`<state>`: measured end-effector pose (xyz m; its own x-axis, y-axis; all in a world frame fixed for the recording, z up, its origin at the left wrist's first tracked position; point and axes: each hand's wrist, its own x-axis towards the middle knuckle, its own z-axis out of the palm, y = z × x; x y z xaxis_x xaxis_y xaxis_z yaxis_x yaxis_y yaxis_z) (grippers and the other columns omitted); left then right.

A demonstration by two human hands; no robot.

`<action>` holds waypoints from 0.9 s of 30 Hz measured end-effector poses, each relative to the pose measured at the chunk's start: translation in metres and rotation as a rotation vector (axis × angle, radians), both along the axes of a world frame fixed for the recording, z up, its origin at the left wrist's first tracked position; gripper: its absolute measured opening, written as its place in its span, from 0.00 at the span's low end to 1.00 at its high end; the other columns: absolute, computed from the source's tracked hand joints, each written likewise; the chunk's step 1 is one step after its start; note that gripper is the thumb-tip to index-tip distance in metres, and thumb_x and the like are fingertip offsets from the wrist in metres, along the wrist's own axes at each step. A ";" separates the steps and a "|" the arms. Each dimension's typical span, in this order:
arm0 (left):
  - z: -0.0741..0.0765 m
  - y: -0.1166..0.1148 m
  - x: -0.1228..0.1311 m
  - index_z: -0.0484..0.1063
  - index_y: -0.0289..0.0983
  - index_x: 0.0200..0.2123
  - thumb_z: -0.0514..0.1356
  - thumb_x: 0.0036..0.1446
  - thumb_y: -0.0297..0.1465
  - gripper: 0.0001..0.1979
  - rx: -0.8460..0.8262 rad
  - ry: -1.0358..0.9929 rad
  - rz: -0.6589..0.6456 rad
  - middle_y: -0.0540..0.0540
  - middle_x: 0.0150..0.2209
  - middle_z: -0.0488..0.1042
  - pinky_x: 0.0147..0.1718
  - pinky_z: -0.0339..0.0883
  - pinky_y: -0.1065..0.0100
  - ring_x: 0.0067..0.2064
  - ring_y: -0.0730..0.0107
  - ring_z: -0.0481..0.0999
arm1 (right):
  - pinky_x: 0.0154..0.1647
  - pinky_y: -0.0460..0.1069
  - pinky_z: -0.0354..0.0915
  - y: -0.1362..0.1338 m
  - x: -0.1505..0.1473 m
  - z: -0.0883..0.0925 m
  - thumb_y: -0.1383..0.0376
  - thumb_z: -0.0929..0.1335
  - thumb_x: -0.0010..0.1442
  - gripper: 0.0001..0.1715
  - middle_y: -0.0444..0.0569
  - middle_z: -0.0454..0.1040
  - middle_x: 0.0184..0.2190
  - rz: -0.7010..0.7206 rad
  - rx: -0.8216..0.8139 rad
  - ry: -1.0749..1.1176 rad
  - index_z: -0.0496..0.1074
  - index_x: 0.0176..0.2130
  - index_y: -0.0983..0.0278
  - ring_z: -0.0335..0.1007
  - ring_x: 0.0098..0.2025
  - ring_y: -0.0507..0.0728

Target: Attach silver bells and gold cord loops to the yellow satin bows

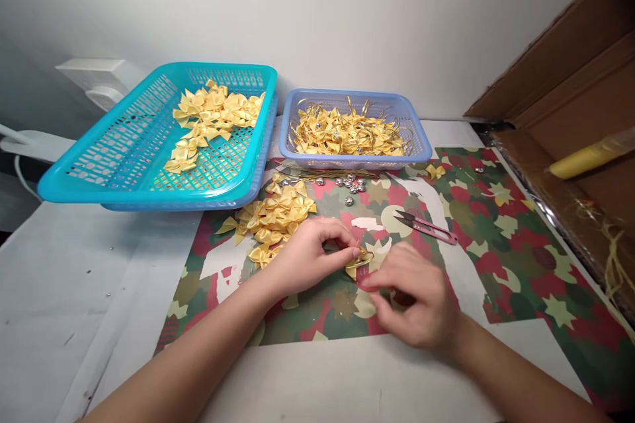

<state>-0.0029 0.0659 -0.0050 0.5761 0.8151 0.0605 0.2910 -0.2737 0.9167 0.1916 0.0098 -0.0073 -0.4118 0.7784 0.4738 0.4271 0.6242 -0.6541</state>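
Note:
My left hand (317, 248) is closed, with thumb and fingertips pinching a yellow ribbon bow (352, 271) that has a loop of gold cord (366, 258) on it. Close by on the right, my right hand (414, 294) is curled and partly blurred. Its index fingertip comes near the bow's lower edge, and I cannot make out whether it grips anything. A pile of yellow ribbon bows (278, 215) lies just beyond my left hand. Several small silver bells (351, 188) rest past both hands, in front of gold cords (337, 175).
Pink-handled thread snips (429, 228) lie right of centre on the camouflage-patterned sheet (526, 277). A turquoise basket (149, 195) with bows stands at the back left. Next to it, a blue basket (357, 160) holds corded bows. A cardboard box (570, 79) borders the right side.

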 end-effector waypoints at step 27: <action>-0.001 -0.007 0.000 0.78 0.34 0.30 0.61 0.57 0.26 0.06 -0.002 -0.040 0.080 0.46 0.32 0.79 0.39 0.67 0.68 0.36 0.69 0.76 | 0.30 0.49 0.55 0.002 -0.010 -0.011 0.74 0.69 0.56 0.05 0.40 0.67 0.18 -0.240 0.053 -0.067 0.74 0.30 0.65 0.60 0.21 0.49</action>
<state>-0.0025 0.0590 -0.0058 0.5061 0.8587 0.0808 0.2746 -0.2493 0.9287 0.1814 0.0123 -0.0184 -0.2506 0.8324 0.4943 0.6085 0.5325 -0.5884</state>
